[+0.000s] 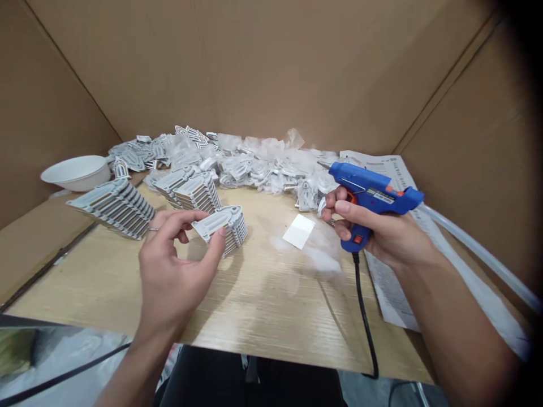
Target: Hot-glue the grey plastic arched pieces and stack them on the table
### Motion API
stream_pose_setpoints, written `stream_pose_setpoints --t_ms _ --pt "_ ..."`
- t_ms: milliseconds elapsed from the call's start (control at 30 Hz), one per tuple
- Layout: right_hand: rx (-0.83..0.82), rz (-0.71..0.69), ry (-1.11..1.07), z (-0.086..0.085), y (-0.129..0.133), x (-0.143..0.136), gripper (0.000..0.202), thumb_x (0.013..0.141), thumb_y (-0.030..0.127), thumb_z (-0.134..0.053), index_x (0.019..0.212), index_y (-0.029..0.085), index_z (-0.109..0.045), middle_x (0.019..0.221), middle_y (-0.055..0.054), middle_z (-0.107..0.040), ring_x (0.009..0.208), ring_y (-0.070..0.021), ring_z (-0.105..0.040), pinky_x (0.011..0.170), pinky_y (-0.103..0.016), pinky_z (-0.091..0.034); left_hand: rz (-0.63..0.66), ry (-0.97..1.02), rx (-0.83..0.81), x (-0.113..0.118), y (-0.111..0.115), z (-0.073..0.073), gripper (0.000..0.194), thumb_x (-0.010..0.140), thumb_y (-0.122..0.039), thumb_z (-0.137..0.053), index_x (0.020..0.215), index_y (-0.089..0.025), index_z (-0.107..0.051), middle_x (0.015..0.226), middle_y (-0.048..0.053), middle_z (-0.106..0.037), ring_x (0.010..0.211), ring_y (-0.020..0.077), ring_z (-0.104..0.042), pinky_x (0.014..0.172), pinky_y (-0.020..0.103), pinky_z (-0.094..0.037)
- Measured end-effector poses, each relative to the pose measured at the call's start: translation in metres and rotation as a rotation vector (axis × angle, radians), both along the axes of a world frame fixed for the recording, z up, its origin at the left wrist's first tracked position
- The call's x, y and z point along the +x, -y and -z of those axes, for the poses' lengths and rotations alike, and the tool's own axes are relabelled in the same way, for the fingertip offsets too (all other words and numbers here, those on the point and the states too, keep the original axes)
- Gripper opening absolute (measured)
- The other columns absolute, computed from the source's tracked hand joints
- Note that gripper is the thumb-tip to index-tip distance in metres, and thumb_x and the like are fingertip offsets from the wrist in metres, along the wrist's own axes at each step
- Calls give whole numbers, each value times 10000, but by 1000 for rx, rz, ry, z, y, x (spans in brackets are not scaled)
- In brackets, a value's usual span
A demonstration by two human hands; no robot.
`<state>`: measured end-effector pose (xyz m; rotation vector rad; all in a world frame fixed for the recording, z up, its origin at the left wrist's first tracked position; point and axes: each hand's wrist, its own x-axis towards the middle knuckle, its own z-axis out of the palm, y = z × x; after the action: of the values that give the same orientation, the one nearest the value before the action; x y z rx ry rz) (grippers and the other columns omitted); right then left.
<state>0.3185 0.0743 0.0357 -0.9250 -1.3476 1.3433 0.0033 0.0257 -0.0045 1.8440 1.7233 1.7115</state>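
Glue gun (371, 189), to the right of the white card (299, 231) and raised above it, in the grasp of the right hand (384, 226), fingers wrapped around the handle and close by the orange trigger (352, 197); pressed or not, cannot tell. Chance of stray glue on the card or the table (263, 305) from an unplanned squeeze, and of a burn if hot and swung toward the left hand (173, 254). Nozzle (323, 165) aimed leftward, seemingly near the bagged pieces (250, 167) behind the card; true gap hard to judge, so possible melting of thin plastic from a careless dip forward. Left of the card, top piece (218, 221) of a small stack (235, 237) pinched between left thumb and forefinger, other fingers curled loosely; lifted clear or resting, cannot tell. Danger of lower layers sliding from a sideways pull. Farther left of the card, tall leaning stack (116, 206) near the left hand, liable to topple from a knock. Right of the card, glue stick (479, 251) jutting over printed papers (392, 288), prone to catching and twisting the aim. Nearer than the card, black cord (363, 308) drooping toward the table's front edge, a possible snag and sudden tug.
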Motion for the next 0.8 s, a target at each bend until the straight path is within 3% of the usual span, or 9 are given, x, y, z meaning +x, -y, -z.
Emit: stream_pose_setpoints --t_ms 433,800 --pt "-22 1 -9 0 -3 -1 219 898 357 -949 936 218 -785 912 -46 -764 601 -105 -571 473 -238 -462 12 74 -42 3 -9 13 230 853 -300 -869 1052 -238 -772 1104 46 -745 947 228 -669 821 395 -506" --pt "-4 -1 -3 1 -3 0 168 943 316 -914 962 200 -794 938 -60 -753 660 -108 -606 469 -188 -477 38 151 -98 3 -6 15 252 863 -321 -875 1082 -248 -776 1143 63 -777 982 251 -714 876 415 -562"
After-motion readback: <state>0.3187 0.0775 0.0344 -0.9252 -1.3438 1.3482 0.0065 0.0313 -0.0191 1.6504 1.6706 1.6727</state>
